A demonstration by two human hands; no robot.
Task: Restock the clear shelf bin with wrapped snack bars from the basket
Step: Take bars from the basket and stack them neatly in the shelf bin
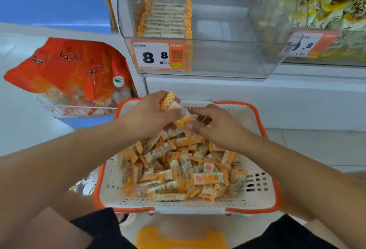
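Both hands gather bars over the basket (pixel 257 187) at 6 o'clock: left hand (pixel 150 116) grips several snack bars (pixel 168 100), right hand (pixel 215 123) pinches another. Clear bin (pixel 227 56) at 12 holds one row (pixel 168 18); most restocking remains.

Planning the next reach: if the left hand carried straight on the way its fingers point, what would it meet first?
The left hand, gripping snack bars, points right toward the right hand. It would likely meet that hand's fingertips first, already touching the same bars above the basket; depth is unclear.
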